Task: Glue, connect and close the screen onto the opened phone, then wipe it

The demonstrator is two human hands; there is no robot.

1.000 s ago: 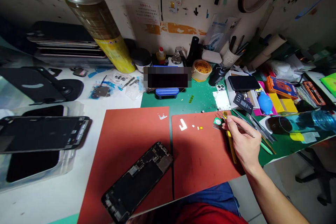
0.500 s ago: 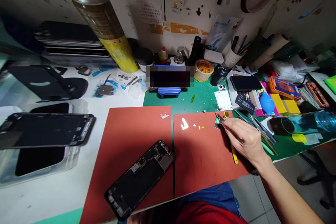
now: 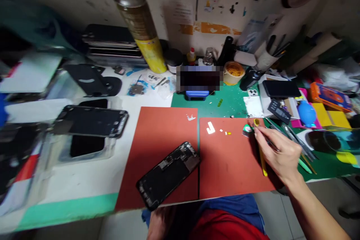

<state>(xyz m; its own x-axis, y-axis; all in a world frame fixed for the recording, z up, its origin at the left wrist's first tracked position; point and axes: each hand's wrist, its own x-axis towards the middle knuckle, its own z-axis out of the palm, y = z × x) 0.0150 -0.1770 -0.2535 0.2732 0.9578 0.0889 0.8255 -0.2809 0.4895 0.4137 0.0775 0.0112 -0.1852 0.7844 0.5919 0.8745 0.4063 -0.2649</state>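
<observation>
My right hand [image 3: 277,153] is closed on thin metal tweezers [image 3: 271,144], mostly hidden by the fingers. Its fingertips are at the top right of the red mat [image 3: 230,165], beside a small green-and-white piece [image 3: 247,129] and a slim yellow-handled tool [image 3: 263,165]. My left hand [image 3: 160,223] is low at the table's front edge, under the near end of an opened phone [image 3: 168,174]; its fingers are hidden. Left of the right hand lie a white J-shaped piece [image 3: 210,128] and tiny white and yellow bits [image 3: 229,133].
A phone screen assembly [image 3: 95,122] rests on a clear plastic case at left. Behind stand a spray can [image 3: 146,33], a phone stand [image 3: 87,78] and a tub of rubber bands [image 3: 234,71]. At right are a blue air blower [image 3: 307,113] and several tools [image 3: 298,142].
The view has swung left and shows more of the left side of the table. My left hand has come further into view at the bottom. The opened phone remains on the mat.
</observation>
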